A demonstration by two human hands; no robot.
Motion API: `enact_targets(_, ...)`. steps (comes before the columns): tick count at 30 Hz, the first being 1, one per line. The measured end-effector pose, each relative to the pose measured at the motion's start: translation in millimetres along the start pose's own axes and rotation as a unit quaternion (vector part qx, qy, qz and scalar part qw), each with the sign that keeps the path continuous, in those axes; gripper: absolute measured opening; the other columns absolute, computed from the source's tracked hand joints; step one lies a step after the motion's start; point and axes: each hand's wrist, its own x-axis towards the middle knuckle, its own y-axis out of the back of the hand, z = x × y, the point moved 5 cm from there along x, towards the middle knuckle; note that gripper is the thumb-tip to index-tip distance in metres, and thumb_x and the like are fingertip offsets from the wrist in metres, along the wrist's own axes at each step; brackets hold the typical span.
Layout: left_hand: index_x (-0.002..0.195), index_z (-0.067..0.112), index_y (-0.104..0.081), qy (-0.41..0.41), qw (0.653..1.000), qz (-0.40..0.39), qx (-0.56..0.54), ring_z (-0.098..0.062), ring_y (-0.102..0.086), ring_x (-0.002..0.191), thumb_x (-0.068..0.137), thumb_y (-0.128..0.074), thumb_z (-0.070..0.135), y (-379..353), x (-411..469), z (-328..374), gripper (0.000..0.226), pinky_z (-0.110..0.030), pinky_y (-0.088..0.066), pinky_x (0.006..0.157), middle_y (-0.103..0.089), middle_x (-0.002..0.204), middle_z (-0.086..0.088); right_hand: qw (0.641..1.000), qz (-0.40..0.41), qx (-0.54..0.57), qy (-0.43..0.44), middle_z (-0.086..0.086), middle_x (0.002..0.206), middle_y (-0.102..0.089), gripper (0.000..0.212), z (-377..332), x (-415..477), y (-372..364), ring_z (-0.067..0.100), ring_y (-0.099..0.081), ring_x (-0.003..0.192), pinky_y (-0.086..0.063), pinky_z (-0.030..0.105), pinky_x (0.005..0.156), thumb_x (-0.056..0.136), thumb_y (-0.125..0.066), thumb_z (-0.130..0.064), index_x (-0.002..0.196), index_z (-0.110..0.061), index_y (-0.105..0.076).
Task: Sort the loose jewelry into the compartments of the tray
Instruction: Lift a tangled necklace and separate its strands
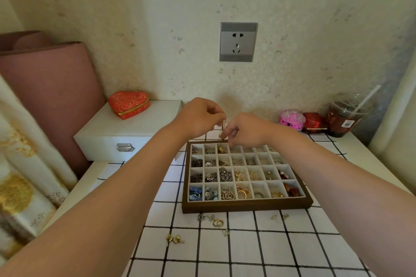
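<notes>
A wooden tray (247, 206) with several grey compartments holds rings, chains, beads and earrings. Above its far edge my left hand (199, 119) pinches the top of a thin gold chain (222, 129). My right hand (244, 130) pinches the same chain lower down. The chain's end hangs into a back-row compartment that holds a gold piece (221, 149). Loose jewelry lies on the checked cloth in front of the tray: a silver and gold cluster (215, 222), gold earrings (174, 239) and two small studs (279, 217).
A white jewelry box (126, 132) with a metal clasp stands at the left, a red heart-shaped box (128, 103) on top. At the back right are a pink pouch (292, 119), a red box (314, 122) and a plastic cup with a straw (344, 117).
</notes>
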Motion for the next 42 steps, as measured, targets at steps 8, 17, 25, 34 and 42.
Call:
enact_targets(8, 0.082, 0.028, -0.075, 0.007, 0.993, -0.059, 0.103, 0.002, -0.061, 0.071, 0.088, -0.07, 0.026, -21.3, -3.5, -12.5, 0.008, -0.024, -0.047, 0.071, -0.069, 0.076, 0.016, 0.999, -0.028, -0.01, -0.043, -0.003, 0.087, -0.075, 0.025, 9.7, -0.1, -4.2, 0.015, -0.069, 0.065, -0.058, 0.032, 0.077, 0.089, -0.071, -0.012, 0.111, -0.022, -0.075)
enact_targets(17, 0.11, 0.027, -0.072, -0.013, 0.97, -0.112, 0.218, -0.008, -0.061, 0.098, 0.092, -0.065, 0.025, -21.0, -11.8, -28.2, 0.02, -0.024, -0.046, 0.085, -0.07, 0.112, 0.008, 0.998, -0.037, -0.046, -0.016, -0.01, 0.109, -0.072, 0.035, -1.2, -0.1, -14.4, 0.008, -0.062, 0.097, -0.046, 0.022, 0.084, 0.092, -0.057, -0.004, 0.108, -0.027, -0.078)
enact_targets(25, 0.12, 0.043, -0.067, -0.033, 0.931, -0.18, 0.315, -0.02, -0.036, 0.129, 0.093, -0.057, 0.04, -39.2, -24.0, -35.3, 0.029, -0.044, -0.037, 0.106, -0.053, 0.132, 0.003, 0.992, 0.002, -0.122, -0.029, -0.012, 0.109, -0.072, 0.041, -12.2, -4.2, -5.9, 0.012, -0.063, 0.097, -0.056, 0.034, 0.085, 0.087, -0.051, -0.006, 0.099, -0.033, -0.079)
enact_targets(34, 0.121, 0.022, -0.065, -0.007, 0.954, -0.121, 0.274, -0.019, -0.059, 0.114, 0.091, -0.061, 0.027, -25.8, -33.1, -32.8, 0.031, -0.037, -0.05, 0.096, -0.064, 0.123, 0.001, 0.993, -0.021, -0.11, -0.022, -0.007, 0.122, -0.068, 0.047, -16.9, -9.8, -16.2, 0.015, -0.061, 0.105, -0.053, 0.033, 0.09, 0.084, -0.047, 0.0, 0.103, -0.031, -0.077)
enact_targets(42, 0.131, 0.023, -0.06, -0.015, 0.951, -0.139, 0.277, -0.019, -0.055, 0.118, 0.094, -0.061, 0.035, -25.0, -49.9, -30.1, 0.039, -0.033, -0.046, 0.096, -0.059, 0.13, 0.0, 0.991, -0.02, -0.128, -0.015, -0.005, 0.132, -0.063, 0.045, -28.0, -22.2, -18.4, 0.017, -0.06, 0.115, -0.048, 0.03, 0.086, 0.089, -0.048, -0.005, 0.114, -0.033, -0.073)
